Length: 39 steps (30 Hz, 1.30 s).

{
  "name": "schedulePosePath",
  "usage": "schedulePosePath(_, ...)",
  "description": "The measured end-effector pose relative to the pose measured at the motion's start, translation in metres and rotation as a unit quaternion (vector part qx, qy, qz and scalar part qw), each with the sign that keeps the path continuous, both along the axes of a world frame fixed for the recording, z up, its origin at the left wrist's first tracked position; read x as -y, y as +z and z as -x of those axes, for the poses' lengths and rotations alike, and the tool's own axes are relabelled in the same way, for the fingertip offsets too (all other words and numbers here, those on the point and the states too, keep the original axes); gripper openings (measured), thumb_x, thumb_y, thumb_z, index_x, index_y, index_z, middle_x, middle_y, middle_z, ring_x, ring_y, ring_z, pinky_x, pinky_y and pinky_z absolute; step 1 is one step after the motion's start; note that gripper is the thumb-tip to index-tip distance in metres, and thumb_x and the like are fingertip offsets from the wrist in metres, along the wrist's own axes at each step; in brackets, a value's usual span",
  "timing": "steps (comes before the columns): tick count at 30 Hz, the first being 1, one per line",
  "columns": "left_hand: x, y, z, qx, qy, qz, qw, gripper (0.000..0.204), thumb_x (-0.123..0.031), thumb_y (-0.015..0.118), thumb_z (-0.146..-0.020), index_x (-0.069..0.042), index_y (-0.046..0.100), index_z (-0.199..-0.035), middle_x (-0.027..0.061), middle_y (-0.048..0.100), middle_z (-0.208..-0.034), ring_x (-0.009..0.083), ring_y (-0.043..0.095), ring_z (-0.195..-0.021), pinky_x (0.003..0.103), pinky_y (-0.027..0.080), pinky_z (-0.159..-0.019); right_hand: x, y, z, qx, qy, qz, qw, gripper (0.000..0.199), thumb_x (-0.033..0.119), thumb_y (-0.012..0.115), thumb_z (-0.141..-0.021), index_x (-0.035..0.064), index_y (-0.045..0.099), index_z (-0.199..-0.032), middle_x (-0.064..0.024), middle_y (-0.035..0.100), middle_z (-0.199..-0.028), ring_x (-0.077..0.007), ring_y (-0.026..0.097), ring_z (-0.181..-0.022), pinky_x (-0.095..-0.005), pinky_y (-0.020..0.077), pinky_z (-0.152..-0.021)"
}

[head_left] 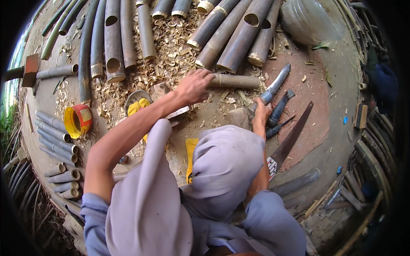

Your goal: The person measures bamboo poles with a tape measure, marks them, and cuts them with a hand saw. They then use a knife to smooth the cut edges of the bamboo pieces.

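My left hand (195,86) is closed around the left end of a short bamboo piece (237,81), which lies crosswise among shavings. To its right, my right hand (260,114) grips a machete (278,82) whose curved, shiny blade points away and to the right. Part of its handle is hidden by the fingers. A dark-handled tool (280,107) and a thin pointed tool with a black grip (278,127) lie just beside my right hand. Nearer to me rests a hand saw (294,138) with a pale handle.
Large bamboo tubes (239,40) with cut holes lie ahead over wood shavings (166,51). Short bamboo pieces (57,141) are stacked at left near a yellow-red ring-shaped container (77,121). A hammer (30,70) stands far left. A cloudy plastic container (309,21) sits far right.
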<state>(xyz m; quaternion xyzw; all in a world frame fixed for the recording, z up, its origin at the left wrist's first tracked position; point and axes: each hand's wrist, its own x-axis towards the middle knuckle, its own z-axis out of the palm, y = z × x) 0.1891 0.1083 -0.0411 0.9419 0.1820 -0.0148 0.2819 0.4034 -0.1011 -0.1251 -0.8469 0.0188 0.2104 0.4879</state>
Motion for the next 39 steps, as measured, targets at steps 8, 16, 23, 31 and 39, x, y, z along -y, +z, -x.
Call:
schedulePosePath(8,0.011,-0.037,-0.039,-0.085,0.075,0.092,0.989,0.057,-0.019,0.073,-0.067,-0.002,0.048,-0.115,0.0170,0.055,-0.108,0.0311,0.056,-0.104,0.044,0.047,-0.085,0.028,0.113,0.026,0.050,-0.014,-0.158,0.986,0.078,-0.008,0.059,-0.073,0.0068,0.022,-0.139,-0.0128,0.054,-0.085,-0.0177,0.055,-0.056,-0.0330,0.0526,-0.049)
schedulePosePath(16,-0.012,0.073,0.047,0.230,0.164,0.573,0.770,0.063,-0.019,0.076,-0.061,-0.003,0.054,-0.118,0.0092,0.060,-0.097,0.0180,0.058,-0.089,0.033,0.048,-0.082,0.034,0.247,0.002,0.296,0.116,-0.202,0.926,0.041,0.004,0.062,-0.083,-0.0031,0.041,-0.117,-0.0112,0.056,-0.076,-0.0168,0.055,-0.055,-0.0281,0.0460,-0.048)
schedulePosePath(23,0.016,0.095,0.136,0.430,0.308,0.561,0.637,0.053,0.001,0.075,-0.066,-0.003,0.050,-0.112,0.0118,0.057,-0.110,0.0243,0.055,-0.108,0.040,0.046,-0.095,-0.003,0.340,0.066,0.215,0.177,-0.298,0.913,0.040,0.003,0.061,-0.080,-0.0013,0.041,-0.115,-0.0089,0.052,-0.079,-0.0155,0.051,-0.054,-0.0286,0.0484,-0.052)
schedulePosePath(31,0.044,0.080,0.197,0.509,0.360,0.478,0.619,0.059,-0.003,0.076,-0.070,-0.001,0.047,-0.121,0.0130,0.058,-0.114,0.0260,0.053,-0.112,0.040,0.044,-0.097,-0.004,0.243,0.196,0.010,0.369,-0.132,0.920,0.037,0.012,0.064,-0.081,0.0026,0.042,-0.109,-0.0048,0.056,-0.077,-0.0114,0.056,-0.059,-0.0279,0.0475,-0.051)
schedulePosePath(39,0.050,0.091,0.201,0.525,0.293,0.336,0.726,0.050,-0.003,0.078,-0.067,0.002,0.051,-0.109,0.0161,0.062,-0.102,0.0262,0.060,-0.102,0.039,0.046,-0.093,-0.005,0.182,0.273,0.032,0.483,-0.019,0.875,0.041,0.016,0.065,-0.083,0.0020,0.043,-0.115,-0.0163,0.063,-0.085,-0.0280,0.066,-0.072,-0.0382,0.0511,-0.062)
